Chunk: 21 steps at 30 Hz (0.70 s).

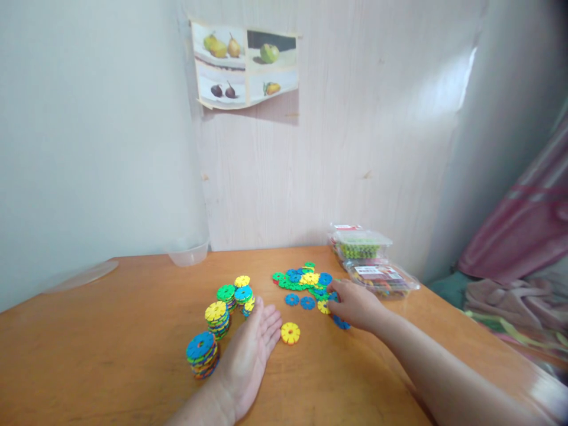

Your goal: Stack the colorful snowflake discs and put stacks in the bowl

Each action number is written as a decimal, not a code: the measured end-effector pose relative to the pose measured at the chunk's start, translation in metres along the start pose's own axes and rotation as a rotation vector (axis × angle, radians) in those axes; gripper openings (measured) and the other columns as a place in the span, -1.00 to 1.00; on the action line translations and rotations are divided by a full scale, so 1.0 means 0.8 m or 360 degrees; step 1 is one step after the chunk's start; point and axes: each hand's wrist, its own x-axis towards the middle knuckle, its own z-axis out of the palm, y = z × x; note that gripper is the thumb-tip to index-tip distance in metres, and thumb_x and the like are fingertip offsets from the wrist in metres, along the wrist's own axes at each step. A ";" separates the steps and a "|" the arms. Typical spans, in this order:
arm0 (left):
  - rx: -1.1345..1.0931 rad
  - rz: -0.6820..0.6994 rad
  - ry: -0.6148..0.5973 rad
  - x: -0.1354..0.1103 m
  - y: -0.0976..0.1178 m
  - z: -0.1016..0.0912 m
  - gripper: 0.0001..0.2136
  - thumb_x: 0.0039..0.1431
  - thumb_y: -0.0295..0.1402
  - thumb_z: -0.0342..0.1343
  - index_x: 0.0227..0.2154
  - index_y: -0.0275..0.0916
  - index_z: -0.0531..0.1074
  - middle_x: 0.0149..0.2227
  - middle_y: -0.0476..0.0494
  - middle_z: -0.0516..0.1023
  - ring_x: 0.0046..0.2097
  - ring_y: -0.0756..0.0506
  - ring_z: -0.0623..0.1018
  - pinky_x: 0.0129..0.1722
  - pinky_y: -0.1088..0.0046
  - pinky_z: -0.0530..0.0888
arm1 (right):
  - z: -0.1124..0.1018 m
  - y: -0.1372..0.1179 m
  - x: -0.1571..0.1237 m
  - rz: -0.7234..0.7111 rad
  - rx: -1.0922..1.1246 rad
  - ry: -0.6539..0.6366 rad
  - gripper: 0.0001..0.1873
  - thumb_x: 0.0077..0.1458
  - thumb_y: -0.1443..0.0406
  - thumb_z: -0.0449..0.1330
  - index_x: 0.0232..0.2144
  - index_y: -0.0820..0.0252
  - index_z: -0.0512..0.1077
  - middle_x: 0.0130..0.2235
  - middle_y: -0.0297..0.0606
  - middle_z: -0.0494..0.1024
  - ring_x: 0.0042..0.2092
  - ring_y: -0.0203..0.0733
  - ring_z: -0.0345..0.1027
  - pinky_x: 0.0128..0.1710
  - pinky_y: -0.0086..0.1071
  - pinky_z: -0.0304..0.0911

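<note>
My left hand [252,358] rests on its edge with fingers stretched out, holding nothing, along the right side of several stacks of notched plastic discs. Nearest in that group is a blue-topped stack [202,355]; behind it are a yellow-topped stack [217,319] and a green-topped stack [226,294]. A single yellow disc [290,333] lies just right of the left fingertips. My right hand [357,305] reaches to the right side of a loose disc pile [302,281], fingers curled together over blue and yellow discs. Its fingertips partly hide what they grip.
Clear plastic boxes with colourful contents [381,279] stand at the back right. A translucent bowl [189,254] and a flat translucent lid [84,277] lie at the back left of the wooden table [110,349]. Fruit pictures [246,65] hang on the wall.
</note>
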 end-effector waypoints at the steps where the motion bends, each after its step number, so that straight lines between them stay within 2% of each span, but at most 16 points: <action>1: -0.0003 -0.0001 0.0001 0.000 0.000 0.000 -0.37 0.31 0.00 -0.07 0.24 -0.41 0.16 0.35 -0.39 0.14 0.33 -0.18 0.24 0.36 0.25 0.10 | 0.000 -0.002 -0.002 -0.0012 -0.0024 -0.0017 -0.70 0.05 0.16 0.15 -0.18 0.13 0.48 -0.16 -0.15 0.56 -0.14 -0.04 0.44 -0.34 -0.36 0.06; 3: -0.0007 -0.0010 0.0005 0.001 0.000 0.000 -0.37 0.31 -0.01 -0.07 0.24 -0.42 0.16 0.35 -0.40 0.15 0.32 -0.19 0.24 0.36 0.26 0.11 | -0.001 -0.009 -0.005 0.0000 -0.0083 -0.0031 -0.68 0.05 0.08 0.16 -0.23 0.13 0.47 -0.18 -0.15 0.56 -0.13 -0.01 0.44 -0.34 -0.35 0.08; 7: -0.0007 -0.0010 -0.0001 0.001 -0.002 0.000 -0.37 0.31 -0.01 -0.07 0.24 -0.42 0.15 0.34 -0.39 0.15 0.32 -0.17 0.24 0.36 0.27 0.11 | -0.002 -0.020 -0.009 0.0115 -0.0205 -0.0068 -0.53 0.04 -0.10 0.14 -0.28 0.15 0.46 -0.18 -0.13 0.57 -0.14 0.04 0.47 -0.33 -0.33 0.15; 9: -0.0006 -0.0008 -0.0007 0.001 -0.002 0.000 -0.37 0.31 0.00 -0.08 0.24 -0.42 0.15 0.35 -0.38 0.14 0.32 -0.17 0.24 0.36 0.26 0.11 | 0.000 -0.022 -0.009 0.0141 -0.0239 -0.0093 -0.51 0.03 -0.12 0.13 -0.27 0.16 0.46 -0.17 -0.11 0.57 -0.14 0.05 0.48 -0.33 -0.32 0.17; 16: 0.0026 0.0005 -0.0023 0.003 -0.005 -0.003 -0.36 0.30 0.00 -0.06 0.25 -0.42 0.14 0.35 -0.40 0.14 0.33 -0.17 0.23 0.35 0.28 0.11 | 0.004 -0.027 -0.009 0.0098 -0.0264 -0.0097 -0.67 0.11 0.06 0.08 -0.33 0.16 0.49 -0.22 -0.09 0.62 -0.17 0.02 0.49 -0.38 -0.35 0.13; 21: 0.0034 0.0004 -0.0008 0.003 -0.004 -0.001 -0.34 0.29 0.02 -0.06 0.25 -0.42 0.16 0.34 -0.41 0.15 0.32 -0.18 0.24 0.34 0.29 0.13 | -0.001 -0.029 -0.013 0.0021 -0.0224 0.0092 -0.73 0.17 0.21 0.01 -0.42 0.17 0.46 -0.29 -0.11 0.61 -0.25 -0.07 0.48 -0.41 -0.38 0.06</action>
